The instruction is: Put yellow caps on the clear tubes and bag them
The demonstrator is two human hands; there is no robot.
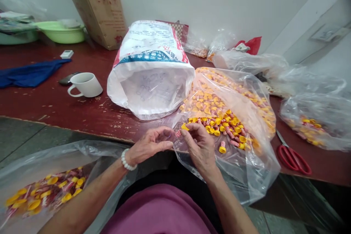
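My right hand point(199, 145) pinches a small piece with a yellow cap point(185, 127) and a red-and-white patterned body point(178, 133), over the table's front edge. Just left of it, my left hand point(153, 142), with a white bead bracelet point(128, 159), has its thumb and fingers curved around what looks like a thin clear ring or loop, hard to make out. A clear plastic bag point(257, 175) right of my hands lies open, full of similar yellow-capped pieces point(216, 124). Behind my hands, a white printed sack point(153, 49) lies with its mouth towards me.
Red scissors point(294, 159) lie at the right, near another bag of pieces point(312, 128). A white mug point(87, 85), blue cloth point(30, 74), green basin point(61, 33) and cardboard box point(105, 16) stand left on the red table point(52, 106). A bag with yellow-capped pieces point(45, 193) is at lower left.
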